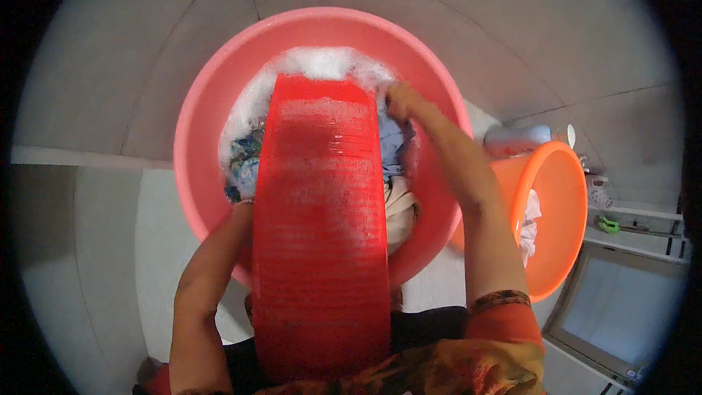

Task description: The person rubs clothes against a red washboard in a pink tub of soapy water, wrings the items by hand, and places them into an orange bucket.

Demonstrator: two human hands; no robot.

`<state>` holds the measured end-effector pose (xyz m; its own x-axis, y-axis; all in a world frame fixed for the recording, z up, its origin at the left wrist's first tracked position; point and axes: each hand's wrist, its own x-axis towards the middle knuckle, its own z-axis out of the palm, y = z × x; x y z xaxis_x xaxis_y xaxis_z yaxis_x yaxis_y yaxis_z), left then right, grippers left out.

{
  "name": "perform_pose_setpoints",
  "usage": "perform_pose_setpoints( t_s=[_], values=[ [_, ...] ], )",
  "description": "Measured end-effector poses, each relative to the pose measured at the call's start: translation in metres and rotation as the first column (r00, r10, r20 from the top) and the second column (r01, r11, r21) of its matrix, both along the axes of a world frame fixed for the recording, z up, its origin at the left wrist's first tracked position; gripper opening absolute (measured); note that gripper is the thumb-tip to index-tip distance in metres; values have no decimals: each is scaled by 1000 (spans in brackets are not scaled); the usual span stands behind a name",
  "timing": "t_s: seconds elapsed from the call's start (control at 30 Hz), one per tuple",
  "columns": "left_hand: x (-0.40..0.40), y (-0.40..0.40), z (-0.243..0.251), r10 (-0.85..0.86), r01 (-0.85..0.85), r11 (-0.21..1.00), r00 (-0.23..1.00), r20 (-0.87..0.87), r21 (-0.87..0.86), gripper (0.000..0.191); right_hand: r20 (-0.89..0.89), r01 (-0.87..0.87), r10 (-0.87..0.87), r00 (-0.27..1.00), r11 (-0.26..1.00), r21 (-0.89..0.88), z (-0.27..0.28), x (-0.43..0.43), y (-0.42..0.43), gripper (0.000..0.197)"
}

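Note:
A red plastic washboard (pixel 323 203) leans in a round pink plastic basin (pixel 205 82), its ridges wet and streaked with suds. White foam (pixel 323 63) floats around its far end. My right hand (pixel 401 101) is blurred at the foam's edge, right of the board, close to blue-grey cloth (pixel 392 145); what its fingers do is not clear. Beige cloth (pixel 400 208) lies nearer me. On the left, patterned blue-green cloth (pixel 245 162) sits in the basin. My left hand (pixel 247 209) reaches down beside the board, mostly hidden behind its edge.
An orange plastic bucket (pixel 578 219) with pale cloth (pixel 530 227) inside stands tilted at the right. Behind it lies a blue bottle (pixel 518 137). A green-handled tool (pixel 609 224) rests farther right near a framed panel (pixel 614 302). Grey walls rise beyond the basin.

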<state>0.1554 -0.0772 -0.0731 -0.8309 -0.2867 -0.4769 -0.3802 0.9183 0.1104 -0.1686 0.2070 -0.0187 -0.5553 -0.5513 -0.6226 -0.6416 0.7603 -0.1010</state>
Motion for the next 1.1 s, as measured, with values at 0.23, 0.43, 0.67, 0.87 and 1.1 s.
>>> perform_pose_setpoints(
  t_s=[0.23, 0.43, 0.67, 0.87, 1.1],
  values=[
    [-30, 18, -20, -58, 59, 998, 993, 99, -5, 47, -77, 349, -371, 925, 913, -213, -52, 63, 60, 66],
    [-69, 10, -29, -133, 152, 987, 952, 275, -52, 44, -421, 240, -301, 856, 951, -194, -57, 154, 77, 70],
    [-97, 2, -8, 39, -28, 996, 991, 124, -85, 32, -365, -195, 146, 920, 976, -102, -56, 161, 81, 52],
    [-100, 0, -2, 93, -90, 995, 994, 61, -43, 39, 82, 36, -32, 996, 998, -43, -50, 122, 63, 51],
    [-76, 5, 14, -26, 26, 997, 1000, -2, -78, 51, 35, 726, -769, 638, 586, -360, -48, 109, 59, 42]
  ],
)
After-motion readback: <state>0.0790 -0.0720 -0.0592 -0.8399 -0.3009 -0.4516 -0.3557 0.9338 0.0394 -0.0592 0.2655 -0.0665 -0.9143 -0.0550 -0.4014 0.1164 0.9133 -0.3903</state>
